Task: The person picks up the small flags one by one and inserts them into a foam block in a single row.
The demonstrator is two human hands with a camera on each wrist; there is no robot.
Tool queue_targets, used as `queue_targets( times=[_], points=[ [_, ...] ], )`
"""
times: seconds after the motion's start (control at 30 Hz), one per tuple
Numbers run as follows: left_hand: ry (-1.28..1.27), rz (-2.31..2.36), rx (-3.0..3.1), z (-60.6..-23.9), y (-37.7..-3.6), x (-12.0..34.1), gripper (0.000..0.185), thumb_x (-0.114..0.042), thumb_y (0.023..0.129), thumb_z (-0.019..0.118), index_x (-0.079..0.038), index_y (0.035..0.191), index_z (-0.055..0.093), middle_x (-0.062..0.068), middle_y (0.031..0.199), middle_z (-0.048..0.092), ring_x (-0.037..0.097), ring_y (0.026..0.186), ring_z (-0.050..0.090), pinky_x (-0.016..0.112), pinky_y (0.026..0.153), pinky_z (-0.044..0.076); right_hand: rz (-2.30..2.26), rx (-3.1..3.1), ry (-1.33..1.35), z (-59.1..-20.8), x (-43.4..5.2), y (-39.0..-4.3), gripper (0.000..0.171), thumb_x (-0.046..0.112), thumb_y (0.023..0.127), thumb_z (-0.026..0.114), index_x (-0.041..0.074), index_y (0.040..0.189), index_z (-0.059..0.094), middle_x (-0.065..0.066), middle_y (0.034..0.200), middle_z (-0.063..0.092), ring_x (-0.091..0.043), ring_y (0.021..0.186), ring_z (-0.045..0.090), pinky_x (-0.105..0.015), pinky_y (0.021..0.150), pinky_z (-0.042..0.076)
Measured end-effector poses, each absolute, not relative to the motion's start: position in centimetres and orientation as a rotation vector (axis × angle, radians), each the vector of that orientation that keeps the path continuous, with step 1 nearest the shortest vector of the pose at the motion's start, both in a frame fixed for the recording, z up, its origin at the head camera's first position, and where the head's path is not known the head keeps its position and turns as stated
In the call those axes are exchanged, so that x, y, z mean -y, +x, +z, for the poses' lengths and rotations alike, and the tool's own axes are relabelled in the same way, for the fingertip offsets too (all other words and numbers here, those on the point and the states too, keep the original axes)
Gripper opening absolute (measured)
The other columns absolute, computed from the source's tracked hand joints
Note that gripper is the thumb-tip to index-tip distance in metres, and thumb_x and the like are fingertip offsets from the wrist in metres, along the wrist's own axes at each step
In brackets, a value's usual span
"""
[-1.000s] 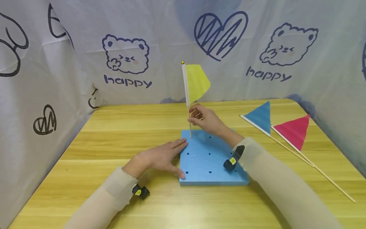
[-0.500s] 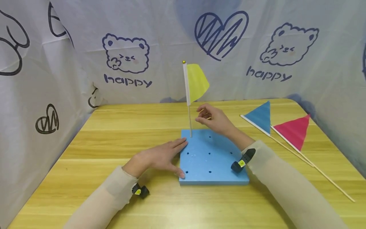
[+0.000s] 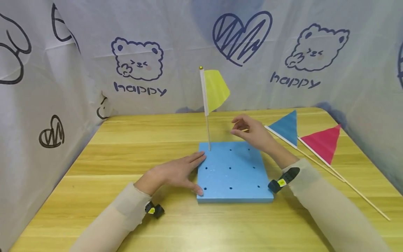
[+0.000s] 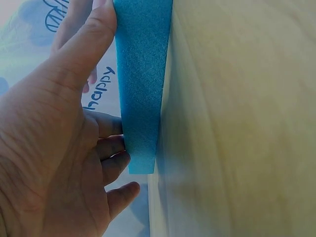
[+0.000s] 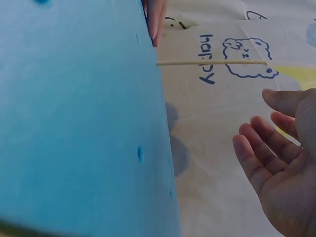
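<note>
A yellow flag (image 3: 215,91) stands nearly upright, its thin stick (image 5: 212,62) set in the back left hole of a blue foam board (image 3: 242,178). Rows of small holes dot the board's top. My left hand (image 3: 177,173) rests along the board's left edge, fingertips and thumb on its rim; in the left wrist view the thumb and fingers lie against the blue side. To the right of the flag, above the board's back edge, my right hand (image 3: 253,133) hovers with fingers loosely bent and nothing between them. In the right wrist view its palm (image 5: 291,192) shows bare.
On the table's right side lie a blue flag (image 3: 286,127) and a red flag (image 3: 324,145), their sticks crossing toward the front right. The wooden table (image 3: 126,147) ends at a white cloth backdrop (image 3: 185,42) printed with bears and hearts.
My right hand has let go of the yellow flag's stick and moved right, away from it. The flag stays standing in the board. My left hand has kept its place.
</note>
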State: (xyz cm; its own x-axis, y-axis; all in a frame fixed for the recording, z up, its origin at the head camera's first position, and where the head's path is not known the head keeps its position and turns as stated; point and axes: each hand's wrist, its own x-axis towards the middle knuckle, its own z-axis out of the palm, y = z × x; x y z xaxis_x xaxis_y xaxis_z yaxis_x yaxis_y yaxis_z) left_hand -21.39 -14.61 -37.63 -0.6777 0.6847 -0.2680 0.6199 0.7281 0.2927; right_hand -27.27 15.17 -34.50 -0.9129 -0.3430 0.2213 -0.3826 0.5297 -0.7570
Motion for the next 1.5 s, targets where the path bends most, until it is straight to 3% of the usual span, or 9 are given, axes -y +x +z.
queue_targets(
  times=[0.67, 1.03, 1.27, 1.5],
  points=[
    [1.034, 0.208, -2.600, -37.8, -21.4, 14.8, 0.124, -0.085, 0.069, 0.056, -0.017, 0.159, 0.006, -0.001, 0.164, -0.001, 0.020, 0.148, 0.012, 0.039, 0.115, 0.025, 1.248, 2.796, 0.606, -35.9, -22.7, -25.9, 0.045, 0.031, 0.098, 0.062, 0.004, 0.133, 0.051, -0.018, 0.120, 0.059, -0.030, 0.113, 0.056, -0.049, 0.096, 0.046],
    [1.025, 0.207, -2.596, -37.7, -21.5, 14.8, 0.123, -0.085, 0.069, 0.056, -0.018, 0.159, 0.004, -0.002, 0.164, -0.001, 0.019, 0.148, 0.013, 0.039, 0.114, 0.027, 1.133, 2.893, 0.520, -35.3, -26.6, -25.3, 0.059, 0.036, 0.093, 0.069, 0.003, 0.138, 0.051, -0.022, 0.132, 0.055, -0.039, 0.122, 0.050, -0.054, 0.099, 0.042],
    [1.022, 0.221, -2.586, -37.8, -21.4, 14.8, 0.124, -0.086, 0.068, 0.055, -0.019, 0.159, 0.004, -0.002, 0.164, -0.001, 0.019, 0.148, 0.012, 0.039, 0.115, 0.026, 1.065, 2.960, 0.573, -35.9, -29.4, -26.0, 0.060, 0.028, 0.093, 0.070, -0.002, 0.140, 0.048, -0.024, 0.137, 0.050, -0.040, 0.123, 0.047, -0.058, 0.101, 0.038],
    [1.014, 0.235, -2.581, -37.7, -21.3, 14.8, 0.123, -0.084, 0.069, 0.057, -0.019, 0.159, 0.005, -0.002, 0.164, 0.000, 0.020, 0.148, 0.012, 0.040, 0.114, 0.027, 0.892, 3.058, 0.614, -36.5, -31.7, -26.1, 0.057, 0.020, 0.091, 0.072, -0.003, 0.138, 0.050, -0.024, 0.134, 0.054, -0.040, 0.117, 0.052, -0.057, 0.094, 0.045]
  ],
)
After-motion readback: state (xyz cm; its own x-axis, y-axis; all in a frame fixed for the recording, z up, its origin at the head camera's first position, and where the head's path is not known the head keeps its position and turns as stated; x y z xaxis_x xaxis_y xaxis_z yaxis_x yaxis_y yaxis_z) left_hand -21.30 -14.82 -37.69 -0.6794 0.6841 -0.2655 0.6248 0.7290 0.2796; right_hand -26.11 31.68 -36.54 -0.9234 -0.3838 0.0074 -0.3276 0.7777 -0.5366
